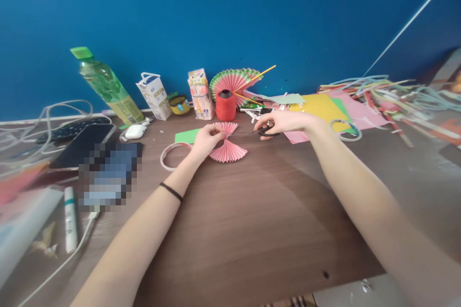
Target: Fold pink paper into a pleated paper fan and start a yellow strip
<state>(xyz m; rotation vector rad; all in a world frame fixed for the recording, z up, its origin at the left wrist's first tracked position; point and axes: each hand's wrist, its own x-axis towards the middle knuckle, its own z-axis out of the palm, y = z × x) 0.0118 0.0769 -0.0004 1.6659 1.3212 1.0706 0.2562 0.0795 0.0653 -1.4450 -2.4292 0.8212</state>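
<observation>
A pleated pink paper piece (228, 152), pinched at its middle and fanned at both ends, lies on the brown table (245, 230). My left hand (209, 140) is closed in a pinch at its left side, near the narrow middle; whether it grips paper or thread there is too small to tell. In my right hand (275, 122) are black-handled scissors (268, 131), their thin blades pointing left toward the middle of the pink piece. Just behind it stands a red thread spool (225, 105).
Behind are a pink-green fan (234, 81), small cartons (200, 96) and a green-capped bottle (108, 86). Coloured papers (320, 108) and strips lie right. A tape roll (165, 157) and green paper (185, 136) sit by my left hand; phones (115, 172) and cables lie left.
</observation>
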